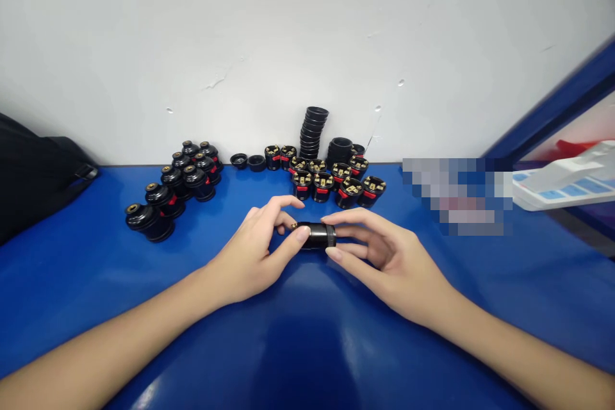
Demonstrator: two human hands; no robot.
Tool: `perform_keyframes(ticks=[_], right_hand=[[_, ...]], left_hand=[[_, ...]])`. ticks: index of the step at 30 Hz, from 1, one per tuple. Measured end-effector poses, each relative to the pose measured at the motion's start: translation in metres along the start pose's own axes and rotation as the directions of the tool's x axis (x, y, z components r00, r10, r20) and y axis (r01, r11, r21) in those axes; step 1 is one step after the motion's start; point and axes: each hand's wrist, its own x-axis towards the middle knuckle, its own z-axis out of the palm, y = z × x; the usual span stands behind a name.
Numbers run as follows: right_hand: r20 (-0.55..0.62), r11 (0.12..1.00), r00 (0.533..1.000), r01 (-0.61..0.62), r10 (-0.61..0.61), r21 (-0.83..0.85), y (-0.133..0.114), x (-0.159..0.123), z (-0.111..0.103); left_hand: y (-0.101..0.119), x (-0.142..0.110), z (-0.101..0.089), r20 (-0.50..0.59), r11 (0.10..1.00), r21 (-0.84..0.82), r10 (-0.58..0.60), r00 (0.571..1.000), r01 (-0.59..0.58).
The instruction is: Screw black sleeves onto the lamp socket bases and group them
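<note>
Between both hands a black lamp holder (316, 236) lies on its side, just above or on the blue table. Brass-coloured terminals peek out at its left end, and a ridged black ring (331, 235) sits around its right end. My left hand (259, 243) grips the left part with the thumb in front and the fingers behind. The fingertips and thumb of my right hand (389, 256) close round the ridged ring. Behind the hands stand several open lamp holder bodies (323, 186) with brass contacts on top and red parts on their sides.
Several capped lamp holders (152, 223) stand in rows at left. Against the wall are a leaning stack of black rings (312, 134) and loose rings (257, 163). A black bag (38, 173) lies far left. At right are a pixelated patch, a white-and-blue tray (567, 182) and a blue frame.
</note>
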Motion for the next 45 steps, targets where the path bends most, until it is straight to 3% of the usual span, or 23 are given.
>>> perform_keyframes(ticks=[9,19,27,33,39,45], right_hand=[[-0.002,0.997,0.998,0.067,-0.067,-0.048,0.000,-0.001,0.000],[-0.022,0.999,0.999,-0.033,0.034,0.025,-0.002,0.002,0.001],[-0.024,0.990,0.990,0.135,-0.136,-0.036,-0.001,0.000,0.000],[-0.006,0.999,0.999,0.034,-0.034,-0.017,-0.004,-0.001,0.000],[-0.014,0.998,0.998,-0.058,0.058,0.018,-0.011,-0.002,0.001],[0.001,0.991,0.993,-0.121,0.121,0.060,-0.013,-0.001,0.003]], left_hand=[[0.001,0.001,-0.001,-0.036,0.989,-0.140,-0.056,0.998,0.050],[-0.002,0.001,0.001,-0.081,0.991,-0.105,0.076,0.994,-0.084],[0.003,0.002,-0.004,-0.023,0.996,-0.021,0.088,0.996,-0.089],[0.003,0.000,-0.004,-0.048,0.993,0.025,0.117,0.992,-0.116],[0.003,-0.004,-0.002,-0.111,0.944,0.121,0.320,0.941,-0.307],[0.004,-0.006,-0.002,-0.120,0.902,0.199,0.411,0.904,-0.384]])
